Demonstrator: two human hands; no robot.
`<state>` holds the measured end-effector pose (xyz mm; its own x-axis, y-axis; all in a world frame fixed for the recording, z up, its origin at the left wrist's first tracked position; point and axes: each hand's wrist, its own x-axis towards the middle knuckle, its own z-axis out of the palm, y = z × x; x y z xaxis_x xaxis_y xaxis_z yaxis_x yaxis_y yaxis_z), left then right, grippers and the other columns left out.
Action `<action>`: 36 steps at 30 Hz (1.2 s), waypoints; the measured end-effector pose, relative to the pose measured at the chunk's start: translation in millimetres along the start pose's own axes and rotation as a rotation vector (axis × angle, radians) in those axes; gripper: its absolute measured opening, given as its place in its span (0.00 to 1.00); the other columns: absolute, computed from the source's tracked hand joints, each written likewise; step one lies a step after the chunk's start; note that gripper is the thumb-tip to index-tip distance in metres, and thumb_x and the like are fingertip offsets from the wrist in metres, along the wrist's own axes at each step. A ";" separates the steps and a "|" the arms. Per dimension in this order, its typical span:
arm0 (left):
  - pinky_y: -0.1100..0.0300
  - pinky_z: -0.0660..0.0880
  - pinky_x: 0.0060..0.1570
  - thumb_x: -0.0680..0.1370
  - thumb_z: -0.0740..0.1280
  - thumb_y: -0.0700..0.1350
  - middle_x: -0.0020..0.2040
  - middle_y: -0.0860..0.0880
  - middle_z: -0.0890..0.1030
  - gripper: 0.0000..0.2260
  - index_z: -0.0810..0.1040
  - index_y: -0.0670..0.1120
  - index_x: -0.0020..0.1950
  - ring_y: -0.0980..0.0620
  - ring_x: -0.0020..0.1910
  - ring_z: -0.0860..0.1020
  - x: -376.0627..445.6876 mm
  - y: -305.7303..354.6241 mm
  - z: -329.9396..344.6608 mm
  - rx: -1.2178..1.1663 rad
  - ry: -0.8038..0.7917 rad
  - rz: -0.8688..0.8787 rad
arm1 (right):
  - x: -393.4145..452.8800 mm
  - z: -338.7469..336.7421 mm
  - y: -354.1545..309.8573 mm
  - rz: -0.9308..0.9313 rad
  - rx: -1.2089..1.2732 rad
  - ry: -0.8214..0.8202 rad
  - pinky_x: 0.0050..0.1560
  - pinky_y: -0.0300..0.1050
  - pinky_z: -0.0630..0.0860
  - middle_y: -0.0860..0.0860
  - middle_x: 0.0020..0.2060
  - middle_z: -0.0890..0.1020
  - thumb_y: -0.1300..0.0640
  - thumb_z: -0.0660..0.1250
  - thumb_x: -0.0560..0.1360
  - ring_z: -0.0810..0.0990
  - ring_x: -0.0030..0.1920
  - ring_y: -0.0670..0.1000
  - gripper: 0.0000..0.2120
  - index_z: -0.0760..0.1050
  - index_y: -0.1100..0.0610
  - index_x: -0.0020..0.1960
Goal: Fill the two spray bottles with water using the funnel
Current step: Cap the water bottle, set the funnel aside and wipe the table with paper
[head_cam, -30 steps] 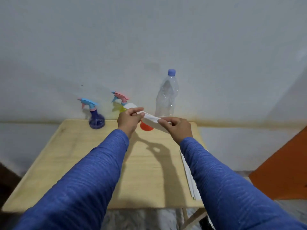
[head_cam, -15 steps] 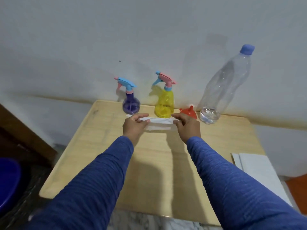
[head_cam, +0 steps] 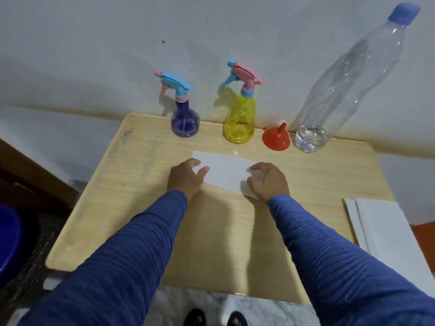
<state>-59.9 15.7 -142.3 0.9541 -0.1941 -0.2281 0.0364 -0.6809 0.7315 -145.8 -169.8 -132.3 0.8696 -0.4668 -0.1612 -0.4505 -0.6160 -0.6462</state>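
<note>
Beyond the left hand [head_cam: 186,178] and right hand [head_cam: 267,182], both loose-fingered on one flat white paper sheet [head_cam: 223,171], stand two see-through plastic spray bottles, one purple [head_cam: 185,123] and one yellow [head_cam: 240,120], one upside-down red plastic funnel [head_cam: 275,139] and one tall clear water bottle [head_cam: 341,90].

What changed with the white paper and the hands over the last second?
The white paper, held up in the air between both hands, has been lowered flat onto the table. The left hand and right hand now rest at its ends with their pinch loosened. The purple spray bottle, yellow spray bottle, funnel and water bottle stayed put.
</note>
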 end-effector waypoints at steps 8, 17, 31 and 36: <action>0.43 0.65 0.67 0.80 0.61 0.46 0.73 0.40 0.67 0.22 0.67 0.44 0.73 0.40 0.73 0.64 27.1 -2.8 31.4 0.464 -0.043 0.562 | 19.9 51.4 -16.2 -0.068 -0.261 -0.065 0.76 0.49 0.44 0.54 0.77 0.48 0.49 0.50 0.82 0.44 0.77 0.54 0.28 0.47 0.58 0.77; 0.46 0.46 0.74 0.84 0.47 0.51 0.79 0.48 0.44 0.25 0.43 0.47 0.79 0.47 0.78 0.43 32.1 24.3 64.9 0.800 -0.258 0.453 | 41.3 41.2 18.6 -0.074 -0.425 -0.154 0.75 0.49 0.38 0.51 0.77 0.39 0.48 0.45 0.82 0.37 0.77 0.52 0.28 0.40 0.56 0.77; 0.46 0.39 0.74 0.83 0.45 0.54 0.78 0.47 0.37 0.26 0.39 0.50 0.78 0.47 0.77 0.37 23.0 54.3 107.0 0.791 -0.290 0.398 | 40.2 9.1 52.1 0.043 -0.427 -0.087 0.75 0.51 0.38 0.54 0.77 0.40 0.48 0.46 0.82 0.38 0.77 0.53 0.29 0.40 0.57 0.77; 0.47 0.39 0.73 0.83 0.45 0.54 0.78 0.47 0.36 0.26 0.38 0.51 0.78 0.48 0.77 0.36 32.3 31.4 76.3 0.788 -0.281 0.349 | 40.0 35.0 22.2 -0.014 -0.486 -0.131 0.74 0.52 0.37 0.54 0.76 0.37 0.46 0.43 0.82 0.35 0.76 0.55 0.26 0.38 0.48 0.77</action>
<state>-50.6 -65.9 -175.7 0.7617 -0.5745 -0.2997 -0.5534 -0.8173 0.1602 -113.9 -179.9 -179.1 0.8800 -0.3921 -0.2680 -0.4539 -0.8604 -0.2317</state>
